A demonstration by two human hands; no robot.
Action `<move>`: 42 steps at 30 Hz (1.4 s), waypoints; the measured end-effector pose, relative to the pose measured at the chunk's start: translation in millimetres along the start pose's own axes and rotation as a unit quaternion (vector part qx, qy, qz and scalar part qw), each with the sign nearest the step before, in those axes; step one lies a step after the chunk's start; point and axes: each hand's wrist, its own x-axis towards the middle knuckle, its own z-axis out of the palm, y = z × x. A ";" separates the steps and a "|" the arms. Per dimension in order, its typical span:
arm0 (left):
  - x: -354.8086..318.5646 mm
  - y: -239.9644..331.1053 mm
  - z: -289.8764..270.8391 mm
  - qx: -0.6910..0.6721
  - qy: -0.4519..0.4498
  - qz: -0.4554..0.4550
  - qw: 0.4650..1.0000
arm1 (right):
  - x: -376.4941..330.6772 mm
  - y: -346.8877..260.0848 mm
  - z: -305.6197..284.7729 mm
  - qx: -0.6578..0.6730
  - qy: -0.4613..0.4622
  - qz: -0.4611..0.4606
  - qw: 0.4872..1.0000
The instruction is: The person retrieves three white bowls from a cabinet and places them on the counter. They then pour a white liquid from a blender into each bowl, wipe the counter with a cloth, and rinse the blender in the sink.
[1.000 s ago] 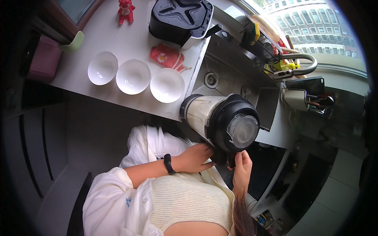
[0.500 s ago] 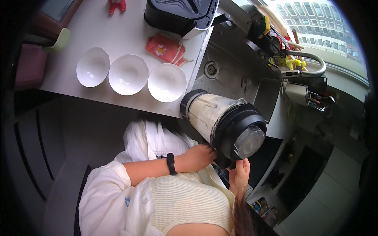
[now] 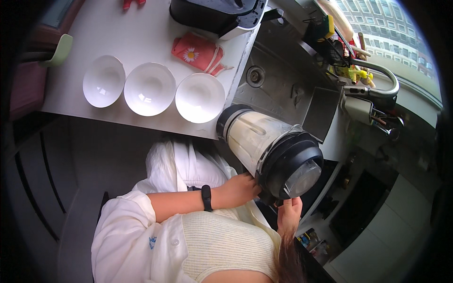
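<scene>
A blender jug (image 3: pixel 257 134) with a black base and a black lid (image 3: pixel 293 158) holds a pale, creamy liquid. It leans toward me, its base beside the counter's corner, and the lid has a clear cap in its middle. My left hand (image 3: pixel 237 190), with a black band on the wrist, is closed at the jug's handle side; its fingertips are partly hidden behind the jug. My right hand (image 3: pixel 289 213) has its fingers bent and pressed at the lid's near edge. Three white bowls stand in a row on the counter: left (image 3: pixel 104 81), middle (image 3: pixel 149 89) and right (image 3: pixel 200 98).
Behind the bowls lie a red cloth pouch (image 3: pixel 197 51) with a daisy and a black appliance (image 3: pixel 212 16). To the right are a steel sink (image 3: pixel 271 87), a curved faucet (image 3: pixel 377 70) and a utensil holder (image 3: pixel 357 111). A pink bin (image 3: pixel 28 89) is at far left.
The view has shifted slightly, so the counter and bowls sit a little differently in the picture. Both hands keep their places on the blender jug and its lid.
</scene>
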 end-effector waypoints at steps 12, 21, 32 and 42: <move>5.7 1.9 -3.9 -0.106 -0.045 -0.095 0.989 | -11.7 -5.9 41.9 -0.297 0.085 -0.053 0.950; 10.6 1.6 -10.5 -0.134 -0.068 -0.108 0.983 | 1.7 -31.0 70.8 -0.480 0.121 -0.071 0.866; 16.9 9.0 -12.5 -0.213 -0.017 -0.153 0.965 | 5.4 -33.4 60.3 -0.521 0.085 -0.053 0.848; 8.2 2.3 0.8 -0.056 -0.020 -0.054 0.997 | 5.3 -31.0 61.4 -0.436 0.126 -0.045 0.890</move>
